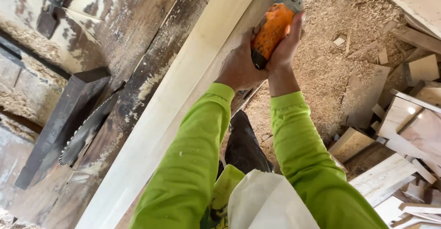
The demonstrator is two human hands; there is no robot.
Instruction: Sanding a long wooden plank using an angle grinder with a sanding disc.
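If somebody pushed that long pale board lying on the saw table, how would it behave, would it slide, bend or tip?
The pale board looks thick and straight, so probably stiff, not floppy. It is long, so likely heavy. Its smooth face lies flat on the worn table, so it would probably slide rather than tip.

Open sawdust floor (321, 63) right of the pale board (183, 86); exposed saw blade (87, 132) obstructs left, offcuts (404, 132) far right.

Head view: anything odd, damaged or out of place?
Yes. A toothed circular saw blade stands uncovered in the worn, paint-flaked table, beside the pale board. Sawdust and loose offcuts cover the floor. Both hands, left hand and right hand, hold an orange power tool.
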